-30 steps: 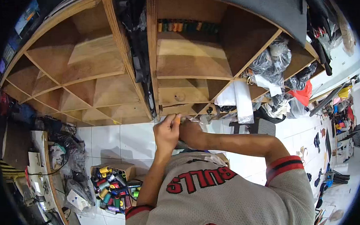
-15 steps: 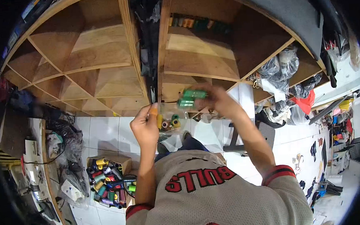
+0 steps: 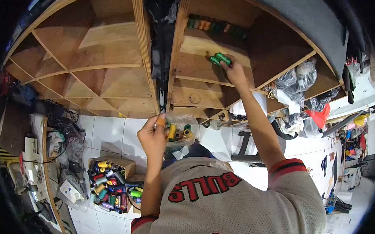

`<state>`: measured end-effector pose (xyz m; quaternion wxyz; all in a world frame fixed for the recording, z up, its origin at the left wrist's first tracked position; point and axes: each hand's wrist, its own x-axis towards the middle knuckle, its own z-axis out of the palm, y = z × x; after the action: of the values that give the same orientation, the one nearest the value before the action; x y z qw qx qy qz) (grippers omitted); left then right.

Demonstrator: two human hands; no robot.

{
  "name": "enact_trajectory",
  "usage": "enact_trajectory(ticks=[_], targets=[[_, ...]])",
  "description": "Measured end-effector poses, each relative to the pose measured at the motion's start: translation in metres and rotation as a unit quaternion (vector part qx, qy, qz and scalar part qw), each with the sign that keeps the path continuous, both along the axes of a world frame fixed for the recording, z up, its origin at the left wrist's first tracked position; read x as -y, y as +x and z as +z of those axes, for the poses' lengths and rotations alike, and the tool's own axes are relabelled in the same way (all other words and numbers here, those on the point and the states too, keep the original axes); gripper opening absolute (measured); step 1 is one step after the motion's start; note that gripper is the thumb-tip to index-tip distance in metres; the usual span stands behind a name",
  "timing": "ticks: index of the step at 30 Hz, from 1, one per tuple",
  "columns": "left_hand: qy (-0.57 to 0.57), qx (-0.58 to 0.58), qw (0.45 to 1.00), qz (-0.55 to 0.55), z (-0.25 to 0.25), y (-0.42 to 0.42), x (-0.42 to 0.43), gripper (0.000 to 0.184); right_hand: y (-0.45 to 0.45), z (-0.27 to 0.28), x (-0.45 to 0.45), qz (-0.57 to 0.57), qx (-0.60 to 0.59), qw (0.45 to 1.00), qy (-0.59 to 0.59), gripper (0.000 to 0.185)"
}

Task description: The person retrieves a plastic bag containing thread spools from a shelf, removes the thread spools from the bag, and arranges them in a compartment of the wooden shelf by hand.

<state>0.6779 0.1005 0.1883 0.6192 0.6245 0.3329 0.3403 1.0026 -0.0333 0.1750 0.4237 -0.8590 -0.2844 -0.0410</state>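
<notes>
A: What are the fingers doing?
B: The right hand (image 3: 235, 71) grasps two green spools (image 3: 223, 58) by one end. The left hand (image 3: 151, 137) looks pinched on the edge of a clear plastic bag (image 3: 185, 119); its exact grip is partly hidden.

A: How do the spools look?
B: Short, bright green cylinders, side by side and tilted, at the opening of the far right compartment (image 3: 209, 47). In the bag, nearer, lie a yellow spool (image 3: 172, 132) and others with dark green and tan ends.

A: And farther out?
B: A row of spools (image 3: 217, 26) stands deep in that compartment; near left, a cardboard box (image 3: 124, 164) holds many colours.

A: What's different?
B: Half a second ago the green pair was just above the bag; now the right hand has carried it farther off. The left hand has stayed with the bag.
</notes>
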Motion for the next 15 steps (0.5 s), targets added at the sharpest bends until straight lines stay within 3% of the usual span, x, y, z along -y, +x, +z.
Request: enact_trajectory(ticks=[5,6,9,10,12,15], targets=[[-0.06,-0.025,0.998,-0.022,-0.012,0.004,0.0,0.013,0.029,-0.019,0.008,-0.012,-0.015,0.996,0.088,0.04],[-0.038,-0.033,0.998,-0.03,-0.02,0.005,-0.002,0.013,0.005,0.008,0.003,-0.042,-0.047,0.988,0.143,0.042],[-0.018,-0.032,0.999,-0.021,-0.015,0.007,-0.001,0.014,0.01,0.023,0.001,-0.019,-0.174,0.935,0.309,0.042],[-0.009,-0.022,1.0,-0.011,-0.018,0.008,-0.002,0.014,0.02,0.024,0.0,-0.058,-0.225,0.917,0.324,0.037],[0.009,-0.005,1.0,0.01,-0.029,0.01,-0.004,0.014,0.051,0.018,-0.001,-0.003,-0.361,0.808,0.465,0.037],[-0.021,-0.018,0.999,0.016,-0.028,0.005,-0.006,0.015,0.114,-0.007,-0.005,0.076,-0.538,0.569,0.618,0.037]])
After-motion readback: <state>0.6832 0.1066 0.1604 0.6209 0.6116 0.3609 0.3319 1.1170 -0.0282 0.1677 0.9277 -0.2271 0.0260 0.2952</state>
